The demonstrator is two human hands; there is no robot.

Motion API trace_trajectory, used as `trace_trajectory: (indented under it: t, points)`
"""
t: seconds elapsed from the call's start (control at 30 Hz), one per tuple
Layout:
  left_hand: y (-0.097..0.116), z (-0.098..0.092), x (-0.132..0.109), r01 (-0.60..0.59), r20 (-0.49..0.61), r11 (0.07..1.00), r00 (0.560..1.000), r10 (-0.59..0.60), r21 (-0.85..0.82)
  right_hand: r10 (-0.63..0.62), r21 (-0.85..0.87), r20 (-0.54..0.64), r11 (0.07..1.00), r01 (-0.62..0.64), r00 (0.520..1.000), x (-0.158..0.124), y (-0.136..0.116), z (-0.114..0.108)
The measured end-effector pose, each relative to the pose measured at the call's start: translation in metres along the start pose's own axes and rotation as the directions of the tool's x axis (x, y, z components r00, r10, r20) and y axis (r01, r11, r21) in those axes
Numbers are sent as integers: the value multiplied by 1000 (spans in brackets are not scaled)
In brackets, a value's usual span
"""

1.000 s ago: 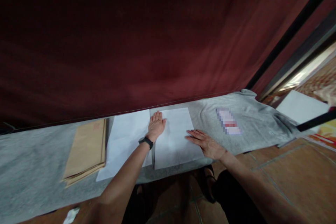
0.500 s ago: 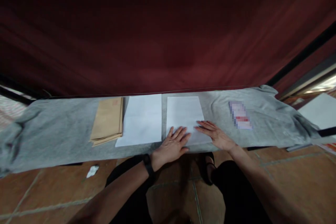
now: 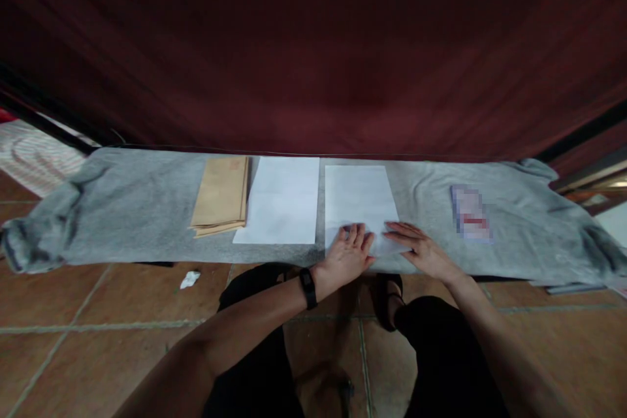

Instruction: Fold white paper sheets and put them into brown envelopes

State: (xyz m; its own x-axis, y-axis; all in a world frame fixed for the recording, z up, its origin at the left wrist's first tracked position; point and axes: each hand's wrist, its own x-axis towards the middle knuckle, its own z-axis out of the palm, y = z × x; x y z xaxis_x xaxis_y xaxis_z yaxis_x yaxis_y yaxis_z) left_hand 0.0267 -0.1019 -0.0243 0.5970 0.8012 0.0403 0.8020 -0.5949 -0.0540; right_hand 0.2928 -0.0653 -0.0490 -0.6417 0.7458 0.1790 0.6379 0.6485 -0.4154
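Dark red fabric (image 3: 313,72) hangs behind a grey cloth (image 3: 134,209). On the cloth, a rectangular white paper sheet (image 3: 358,192) lies right of a second white sheet (image 3: 285,202), with stacked tan paper envelopes (image 3: 221,192) farther left. The left hand (image 3: 347,257), fingers spread open, touches the first sheet's near part; the right hand (image 3: 425,255), fingers extended, rests at its right edge.

You have two sheets (image 3: 360,192) of smooth, matt white paper in front of you, beside envelopes (image 3: 221,192) of dull brown paper. The covering (image 3: 147,209) beneath them looks like soft grey cloth, wrinkled towards its ends. Your wristband (image 3: 307,289) looks like smooth black plastic or rubber, your trousers (image 3: 249,379) are matt cloth, and the floor (image 3: 127,366) is dull, mottled tile.
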Motion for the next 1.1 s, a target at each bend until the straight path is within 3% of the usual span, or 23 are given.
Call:
trace_trajectory:
  t: [0.2, 0.37, 0.47, 0.6, 0.77, 0.83, 0.93, 1.0, 1.1]
  points:
    - [2, 2, 2, -3, -22, 1000, 1000, 4, 29, 34, 21, 35, 999, -35, 999, -1, 4, -2]
    - [-13, 8, -11, -39, -22, 999, 999, 40, 37, 58, 23, 63, 998, -59, 996, 2, -1, -5]
    - [-26, 9, -25, -65, 0, 998, 998, 65, -6, 68, 29, 88, 997, -71, 994, 3, -7, -7]
    - [-39, -5, -32, -57, 39, 989, 997, 63, -139, 83, 58, 107, 994, -89, 991, 5, -14, -9]
    - [-40, -14, 9, -74, -6, 955, 997, 76, -286, 98, 91, 114, 990, -109, 989, 8, -19, -10]
    - [-41, -4, 34, -108, -12, 955, 994, 109, -277, 95, 94, 115, 990, -106, 989, 9, -20, -10]
    - [-52, 16, 63, -23, 5, 973, 1000, 24, -231, 100, 92, 105, 990, -110, 989, 10, -22, -11]
    - [-65, 25, 70, 52, -6, 978, 998, -54, -201, 103, 94, 98, 989, -112, 990, 10, -22, -11]
    - [-88, 28, 62, 151, 14, 971, 988, -151, -186, 90, 103, 100, 990, -101, 991, 10, -21, -11]
